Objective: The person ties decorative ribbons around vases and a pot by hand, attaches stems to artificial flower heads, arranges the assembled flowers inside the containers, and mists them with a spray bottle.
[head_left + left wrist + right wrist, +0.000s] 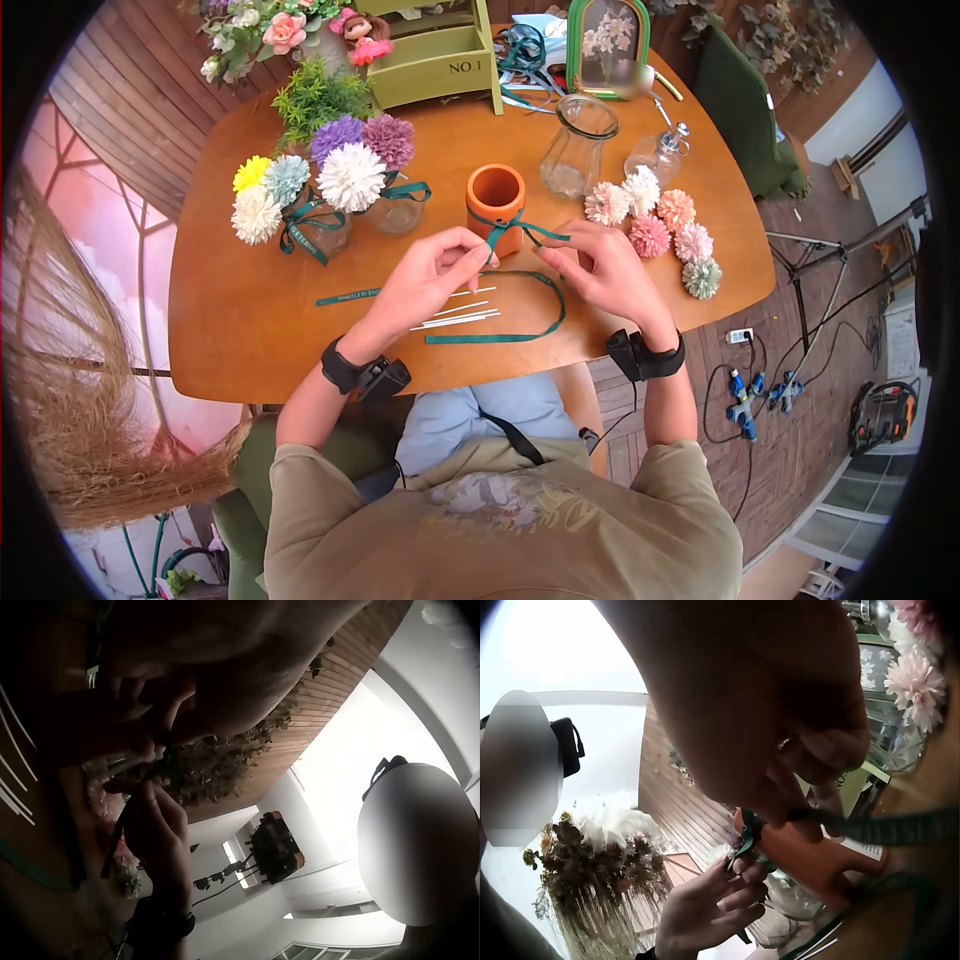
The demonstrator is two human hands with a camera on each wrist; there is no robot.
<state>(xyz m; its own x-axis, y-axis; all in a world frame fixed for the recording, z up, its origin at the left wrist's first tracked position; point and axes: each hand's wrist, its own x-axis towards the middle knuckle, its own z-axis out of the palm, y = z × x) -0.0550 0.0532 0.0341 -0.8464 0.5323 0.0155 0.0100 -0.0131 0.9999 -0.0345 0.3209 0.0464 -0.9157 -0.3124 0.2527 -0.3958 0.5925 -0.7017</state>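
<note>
An orange terracotta pot (511,243) stands upright on the table, with a dark green ribbon (497,229) wrapped round it and crossed at its near side. My left hand (437,270) pinches one end of this ribbon between thumb and fingers, left of the pot. On the other side, my right hand (607,272) pinches the other end, drawn out to the right. In the right wrist view the pot (802,859) shows tilted, with ribbon at its upper end beside the left hand (709,911). Deep shadow hides much of the grip in the left wrist view.
Below the hands lie white sticks (465,320) and a loose green ribbon (480,339). Flowers in ribbon-tied glass jars (398,213) stand left. Right are several loose flower heads (650,236), a glass vase (572,160) and a spray bottle (655,160). A green wooden rack (435,70) stands behind.
</note>
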